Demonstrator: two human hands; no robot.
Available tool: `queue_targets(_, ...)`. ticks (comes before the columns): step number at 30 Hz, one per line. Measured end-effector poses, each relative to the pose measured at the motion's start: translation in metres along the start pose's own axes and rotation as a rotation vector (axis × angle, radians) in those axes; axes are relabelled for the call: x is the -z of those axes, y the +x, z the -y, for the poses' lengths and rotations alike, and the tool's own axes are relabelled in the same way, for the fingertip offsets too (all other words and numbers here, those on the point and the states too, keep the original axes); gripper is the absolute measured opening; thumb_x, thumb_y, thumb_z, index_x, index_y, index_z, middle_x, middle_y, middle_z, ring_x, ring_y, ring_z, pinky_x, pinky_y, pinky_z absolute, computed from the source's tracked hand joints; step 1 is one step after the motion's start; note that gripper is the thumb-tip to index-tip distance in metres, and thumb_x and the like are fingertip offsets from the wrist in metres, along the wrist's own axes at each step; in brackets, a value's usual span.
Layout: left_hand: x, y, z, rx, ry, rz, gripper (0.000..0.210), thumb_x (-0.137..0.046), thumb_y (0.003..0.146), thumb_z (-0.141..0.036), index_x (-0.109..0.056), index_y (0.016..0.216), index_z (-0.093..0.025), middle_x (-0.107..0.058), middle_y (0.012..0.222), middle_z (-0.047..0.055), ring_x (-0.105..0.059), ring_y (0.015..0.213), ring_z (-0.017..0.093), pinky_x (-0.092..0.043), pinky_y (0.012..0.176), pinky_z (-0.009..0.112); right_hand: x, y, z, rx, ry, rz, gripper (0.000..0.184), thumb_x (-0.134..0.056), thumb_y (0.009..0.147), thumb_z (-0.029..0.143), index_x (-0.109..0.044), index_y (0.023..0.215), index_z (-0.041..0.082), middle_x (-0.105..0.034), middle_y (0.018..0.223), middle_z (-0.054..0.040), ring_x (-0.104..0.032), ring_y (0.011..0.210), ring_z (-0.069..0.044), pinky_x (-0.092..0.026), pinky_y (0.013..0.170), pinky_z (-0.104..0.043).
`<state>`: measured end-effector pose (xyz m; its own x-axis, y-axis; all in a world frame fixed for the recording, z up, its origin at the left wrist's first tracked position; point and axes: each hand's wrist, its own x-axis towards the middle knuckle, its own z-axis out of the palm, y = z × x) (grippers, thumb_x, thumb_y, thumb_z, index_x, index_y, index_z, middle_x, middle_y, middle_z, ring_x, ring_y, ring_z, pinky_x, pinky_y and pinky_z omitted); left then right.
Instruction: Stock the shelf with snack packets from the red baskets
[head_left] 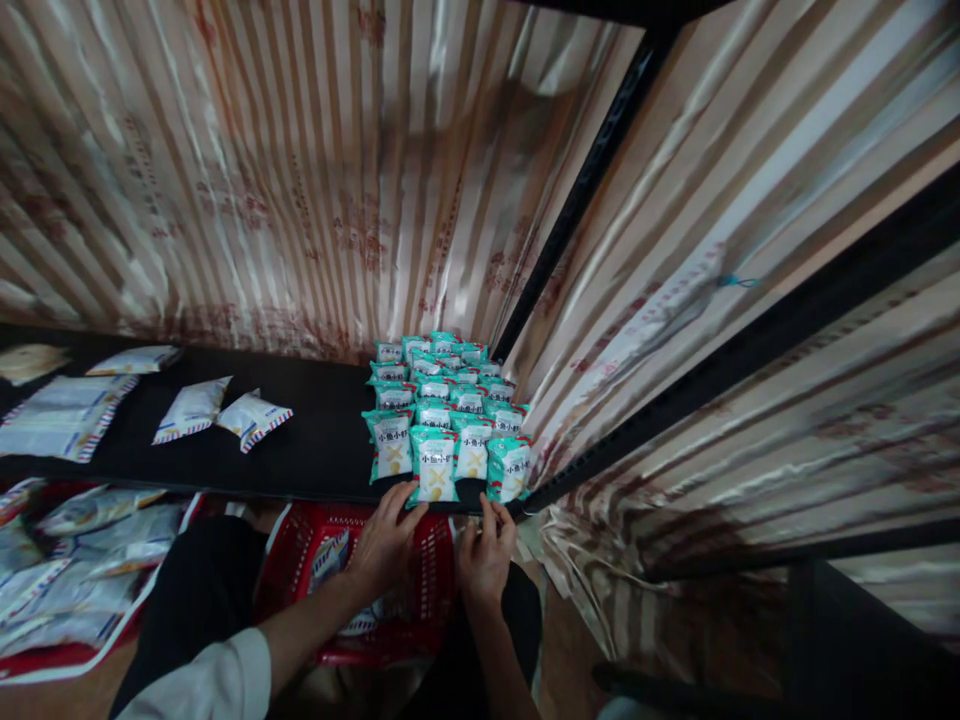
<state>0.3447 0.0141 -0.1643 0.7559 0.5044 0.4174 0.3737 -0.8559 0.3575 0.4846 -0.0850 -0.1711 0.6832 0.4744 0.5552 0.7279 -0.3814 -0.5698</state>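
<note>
Watching through the head camera, I see the left hand [384, 543] with fingertips at the lower corner of the front pack [433, 468], teal and white; whether they pinch it I cannot tell. The right hand [486, 562], loosely curled around nothing visible, is just below the rightmost pack [510, 470]. More teal packs [433, 388] crowd in rows behind, on the black shelf [300, 472]. The front pack sits at the shelf's edge, so a careless nudge could drop it into the red basket [436, 575] below. White packs [193, 410] lie well apart, leftward.

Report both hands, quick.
Left hand: near a front teal packet's lower corner; grip cannot be told.
Right hand: near the rightmost front packet; grip cannot be told.
</note>
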Motion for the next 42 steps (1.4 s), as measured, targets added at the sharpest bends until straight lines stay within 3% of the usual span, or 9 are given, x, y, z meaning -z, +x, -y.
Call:
queue_targets(8,-0.003,-0.006,0.005,-0.059,-0.083,0.029,0.04,-0.041,0.084,-0.014,-0.049,0.123,-0.016,-0.041,0.135,0.014,-0.036,0.127,0.026,-0.044,0.098,0.044,-0.01,-0.007,0.02,0.148,0.07,0.076,0.037,-0.036,0.09,0.029,-0.055,0.12,0.02,-0.047,0.113,-0.0139,-0.051,0.098,-0.021,-0.046,0.084,-0.043)
queue_targets(15,0.005,-0.005,0.011,-0.047,-0.174,0.007,0.035,-0.038,0.087,-0.018,-0.051,0.12,-0.016,-0.042,0.135,0.014,-0.036,0.128,0.024,-0.043,0.099,0.043,-0.021,-0.009,0.03,0.139,0.07,0.096,0.039,-0.036,0.089,0.028,-0.05,0.124,0.016,-0.049,0.114,-0.0159,-0.048,0.107,-0.025,-0.044,0.087,-0.045)
queue_targets(21,0.018,-0.017,0.016,-0.006,-0.256,0.033,0.034,-0.037,0.089,-0.025,-0.055,0.115,-0.014,-0.044,0.131,0.016,-0.04,0.123,0.025,-0.044,0.098,0.045,-0.017,-0.019,0.035,0.058,0.045,0.127,0.04,-0.036,0.089,0.029,-0.049,0.124,0.016,-0.043,0.124,-0.0167,-0.044,0.115,-0.026,-0.042,0.092,-0.046)
queue_targets(32,0.014,-0.032,0.036,0.0,-0.356,0.057,0.037,-0.039,0.08,-0.012,-0.055,0.113,-0.014,-0.042,0.132,0.015,-0.042,0.12,0.025,-0.042,0.098,0.047,-0.022,-0.003,0.052,-0.053,0.019,0.056,0.048,-0.04,0.086,0.042,-0.049,0.122,0.011,-0.051,0.122,-0.0183,-0.043,0.116,-0.026,-0.036,0.096,-0.045)
queue_targets(38,0.027,-0.038,0.052,0.033,-0.381,0.018,0.04,-0.039,0.078,-0.008,-0.055,0.114,-0.016,-0.044,0.131,0.013,-0.044,0.119,0.023,-0.042,0.098,0.047,-0.02,-0.01,0.048,-0.298,0.08,-0.047,0.05,-0.035,0.086,0.042,-0.05,0.119,0.007,-0.054,0.118,-0.0206,-0.049,0.11,-0.027,-0.04,0.091,-0.043)
queue_targets(42,0.031,-0.037,0.059,0.043,-0.38,-0.002,0.038,-0.038,0.079,-0.007,-0.056,0.111,-0.015,-0.044,0.13,0.013,-0.047,0.117,0.022,-0.044,0.099,0.043,-0.018,-0.014,0.049,-0.236,0.048,-0.029,0.05,-0.036,0.085,0.044,-0.051,0.118,0.008,-0.055,0.116,-0.0195,-0.05,0.109,-0.026,-0.041,0.089,-0.042)
